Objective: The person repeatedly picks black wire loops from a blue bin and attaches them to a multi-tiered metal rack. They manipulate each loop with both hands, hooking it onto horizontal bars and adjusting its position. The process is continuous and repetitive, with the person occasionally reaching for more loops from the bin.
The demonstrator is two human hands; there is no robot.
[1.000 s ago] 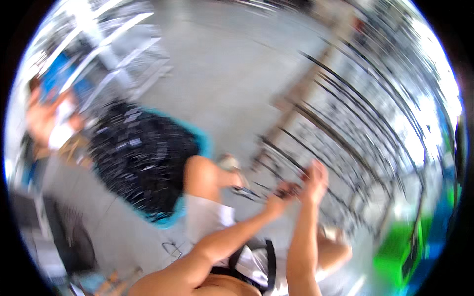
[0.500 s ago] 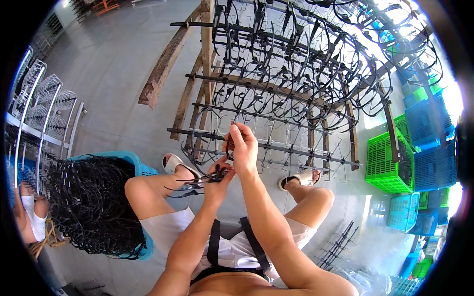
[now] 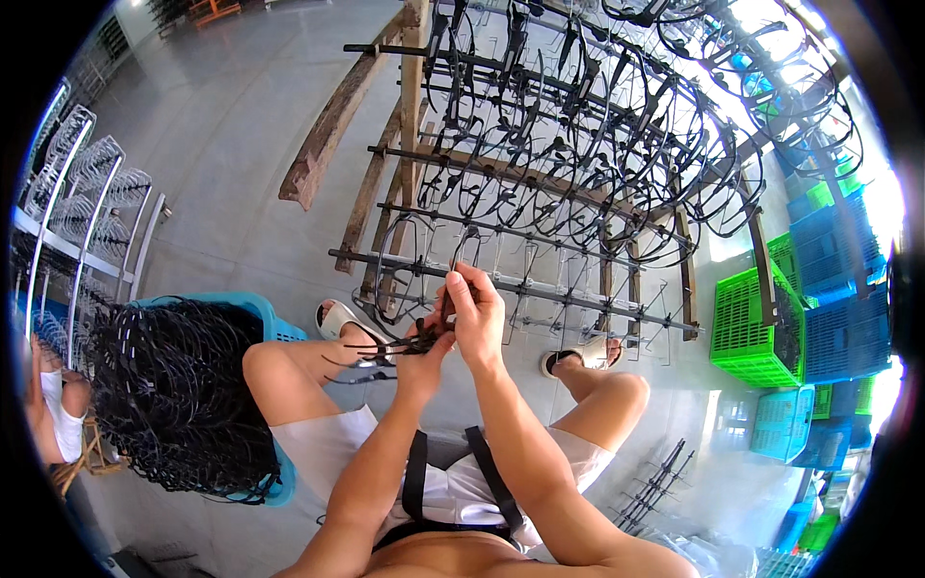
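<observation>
- A seated person's bare forearms rise from the lower edge, knees apart over a grey concrete floor [image 3: 241,135].
- The left hand [image 3: 421,349] is closed around a small bunch of black eyeglass frames [image 3: 385,345], held just above the left knee.
- The right hand [image 3: 477,313] sits just above and touching the left, thumb and fingertips pinched narrow on one frame pulled from the bunch.
- Judged step: separating a single frame for hanging; the next move seems to call for lifting it to a free peg without tangling the rest.
- Beside the left thigh, a blue basket [image 3: 275,328] is heaped with more black frames.
- Ahead stands a wooden drying rack [image 3: 409,116] with metal bars; its near pegs are mostly bare, its far rows full.
- Far right, green and blue crates [image 3: 756,328] are stacked.
</observation>
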